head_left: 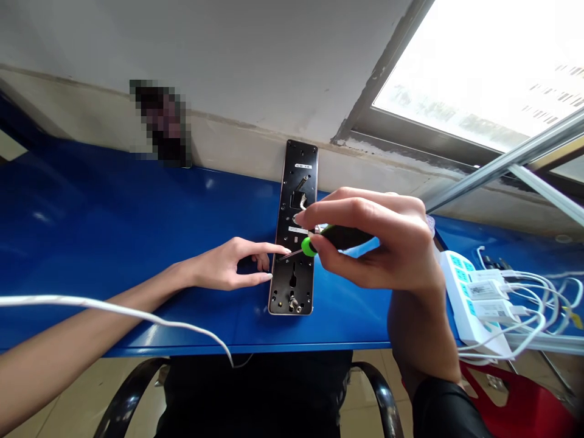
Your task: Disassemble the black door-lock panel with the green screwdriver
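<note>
The right hand (387,243) is clamped on a green-handled screwdriver (309,246), its tip hard to make out, over a long black metal door-lock plate (292,164) on the blue table (114,207); the open left hand (232,264) touches the plate's edge

Desk scene partly lost behind a hand, pixelation, glare and the frame's edges.

The right hand (392,243) covers the middle of the black lock plate (292,292) and most of the green-handled screwdriver (344,237), so it is hard to tell exactly where the thin shaft ends against the plate. Printed labels on the plate are too small to read, as are those on the chargers in the white power strip (463,292). A pixelated patch (159,121) hides whatever stands by the wall. Glare washes out the view through the window (479,67). Frame edges cut off the left forearm (68,328), the dark right sleeve (442,413) and a red seat (515,401).
</note>
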`<state>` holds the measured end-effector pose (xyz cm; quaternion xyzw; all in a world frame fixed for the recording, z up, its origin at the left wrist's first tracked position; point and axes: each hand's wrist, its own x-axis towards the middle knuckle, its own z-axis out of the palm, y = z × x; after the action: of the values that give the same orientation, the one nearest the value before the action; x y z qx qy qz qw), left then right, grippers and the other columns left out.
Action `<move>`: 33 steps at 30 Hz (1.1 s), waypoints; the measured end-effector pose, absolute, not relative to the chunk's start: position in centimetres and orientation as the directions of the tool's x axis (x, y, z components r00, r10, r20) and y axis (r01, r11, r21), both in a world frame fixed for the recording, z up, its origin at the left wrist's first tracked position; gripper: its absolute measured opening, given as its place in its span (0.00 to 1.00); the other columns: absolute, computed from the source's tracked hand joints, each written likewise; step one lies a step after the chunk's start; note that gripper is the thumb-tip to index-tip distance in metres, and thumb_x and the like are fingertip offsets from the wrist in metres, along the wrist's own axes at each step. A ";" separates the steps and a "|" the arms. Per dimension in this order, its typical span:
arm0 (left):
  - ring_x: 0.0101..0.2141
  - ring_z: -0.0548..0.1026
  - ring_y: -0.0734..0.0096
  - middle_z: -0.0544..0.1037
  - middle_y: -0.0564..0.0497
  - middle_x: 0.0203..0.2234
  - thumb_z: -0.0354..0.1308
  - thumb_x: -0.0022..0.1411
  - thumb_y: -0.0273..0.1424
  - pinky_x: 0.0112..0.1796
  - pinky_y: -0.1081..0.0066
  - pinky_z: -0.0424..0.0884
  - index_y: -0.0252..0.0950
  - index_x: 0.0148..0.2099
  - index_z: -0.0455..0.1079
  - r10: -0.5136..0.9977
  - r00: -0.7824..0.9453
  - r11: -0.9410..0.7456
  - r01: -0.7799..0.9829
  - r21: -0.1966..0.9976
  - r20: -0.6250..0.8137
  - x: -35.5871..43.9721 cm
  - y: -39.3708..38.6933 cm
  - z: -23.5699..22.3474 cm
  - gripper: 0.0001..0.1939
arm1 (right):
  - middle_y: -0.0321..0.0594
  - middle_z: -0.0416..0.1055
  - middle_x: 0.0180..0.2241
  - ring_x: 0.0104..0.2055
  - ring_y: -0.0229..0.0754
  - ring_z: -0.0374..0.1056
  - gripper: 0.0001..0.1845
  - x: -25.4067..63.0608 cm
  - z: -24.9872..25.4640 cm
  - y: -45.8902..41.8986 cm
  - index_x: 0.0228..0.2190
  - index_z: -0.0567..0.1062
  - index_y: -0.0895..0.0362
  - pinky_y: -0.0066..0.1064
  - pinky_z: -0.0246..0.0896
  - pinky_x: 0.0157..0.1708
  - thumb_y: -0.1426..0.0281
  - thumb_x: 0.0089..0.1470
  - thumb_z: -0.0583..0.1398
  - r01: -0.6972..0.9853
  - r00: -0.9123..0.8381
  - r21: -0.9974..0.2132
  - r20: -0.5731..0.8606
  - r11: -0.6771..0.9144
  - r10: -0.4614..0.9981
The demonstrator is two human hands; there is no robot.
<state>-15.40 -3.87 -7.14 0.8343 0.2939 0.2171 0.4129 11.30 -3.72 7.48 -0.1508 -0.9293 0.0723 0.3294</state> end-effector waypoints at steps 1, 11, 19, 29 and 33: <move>0.40 0.80 0.69 0.81 0.54 0.39 0.62 0.71 0.37 0.44 0.72 0.74 0.49 0.71 0.63 0.672 0.731 -0.483 0.311 0.819 0.118 -15.4 -3.9 -7.2 0.29 | 0.35 0.81 0.42 0.34 0.33 0.76 0.18 11.3 7.5 -3.7 0.50 0.76 0.55 0.24 0.75 0.31 0.78 0.58 0.62 0.223 -0.741 -0.243 0.587 0.944 0.326; 0.39 0.81 0.68 0.83 0.52 0.40 0.63 0.70 0.35 0.45 0.71 0.76 0.48 0.71 0.64 0.572 0.814 -0.500 0.251 0.829 0.099 -16.0 -2.3 -6.0 0.30 | 0.37 0.81 0.40 0.34 0.34 0.76 0.16 11.5 7.5 -3.6 0.49 0.77 0.58 0.27 0.75 0.34 0.78 0.58 0.63 0.239 -0.743 -0.288 0.561 0.927 0.366; 0.38 0.80 0.67 0.84 0.48 0.41 0.61 0.69 0.31 0.43 0.69 0.76 0.43 0.69 0.67 0.579 0.795 -0.501 0.174 0.848 0.179 -16.2 -1.5 -7.1 0.28 | 0.34 0.80 0.36 0.28 0.30 0.72 0.11 11.4 7.6 -3.5 0.46 0.78 0.57 0.23 0.70 0.27 0.74 0.61 0.65 0.217 -0.739 -0.259 0.586 0.941 0.332; 0.39 0.80 0.68 0.83 0.50 0.40 0.61 0.68 0.30 0.43 0.70 0.76 0.45 0.71 0.63 0.611 0.766 -0.534 0.211 0.819 0.201 -16.0 -2.4 -7.1 0.31 | 0.43 0.80 0.48 0.45 0.40 0.78 0.24 11.3 7.6 -3.7 0.55 0.74 0.58 0.32 0.79 0.40 0.77 0.57 0.63 0.177 -0.782 -0.308 0.533 0.935 0.323; 0.38 0.80 0.68 0.83 0.51 0.39 0.61 0.69 0.30 0.42 0.71 0.75 0.44 0.71 0.64 0.607 0.774 -0.529 0.227 0.818 0.179 -16.0 -2.4 -7.1 0.30 | 0.38 0.81 0.41 0.32 0.32 0.75 0.12 11.3 7.7 -3.7 0.47 0.78 0.58 0.23 0.73 0.29 0.73 0.61 0.66 0.225 -0.754 -0.230 0.575 0.947 0.318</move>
<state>-16.02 -2.39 -7.10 0.8442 0.2470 0.2281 0.4175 11.31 -3.73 7.75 -0.1454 -0.9335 0.0734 0.3194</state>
